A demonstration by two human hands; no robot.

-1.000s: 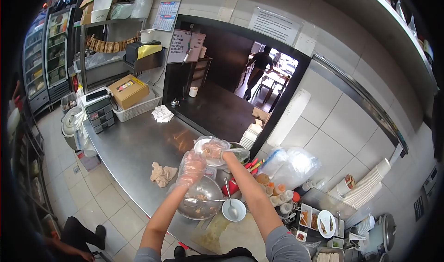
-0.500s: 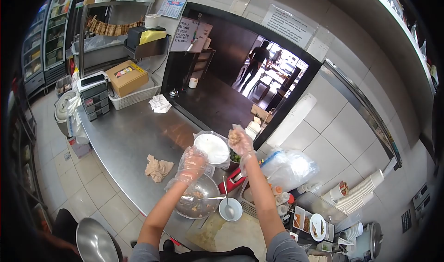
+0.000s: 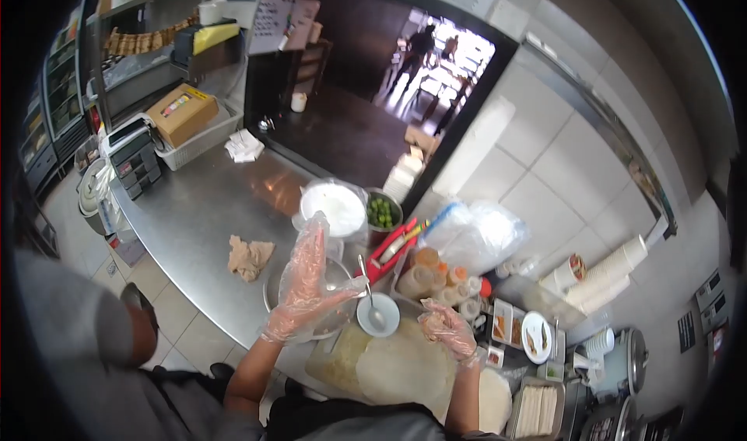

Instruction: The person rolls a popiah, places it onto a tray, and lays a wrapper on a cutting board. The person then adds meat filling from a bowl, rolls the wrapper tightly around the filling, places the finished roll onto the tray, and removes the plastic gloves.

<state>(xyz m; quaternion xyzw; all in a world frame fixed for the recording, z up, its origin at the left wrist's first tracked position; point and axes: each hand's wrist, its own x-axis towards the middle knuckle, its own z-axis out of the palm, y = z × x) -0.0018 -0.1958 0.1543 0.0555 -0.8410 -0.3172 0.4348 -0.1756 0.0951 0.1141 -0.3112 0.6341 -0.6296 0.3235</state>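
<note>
My left hand (image 3: 305,281), in a clear plastic glove, is open with fingers and thumb spread over the metal mixing bowl (image 3: 274,274), hiding most of it. My right hand (image 3: 451,332), gloved too, has its fingers curled around a lump of pale filling, mostly hidden. It is above the right side of a cutting board (image 3: 334,355), on which a thin round pale sheet (image 3: 405,371) lies. Between my hands stands a small white bowl (image 3: 368,321) with a spoon (image 3: 377,316) in it. Beyond my left fingertips is a tub of white stuff (image 3: 333,206) lined with plastic.
A container of green pieces (image 3: 383,210), red-handled tools (image 3: 385,253) and sauce bottles (image 3: 424,274) stand along the wall side. A crumpled cloth (image 3: 250,257) lies on the steel counter (image 3: 194,200). At my left, another person in grey (image 3: 70,324) is close by.
My right hand has come down and back from near the tub to over the board. My left hand has opened and spread. The other person has come closer on the left, and the view has shifted.
</note>
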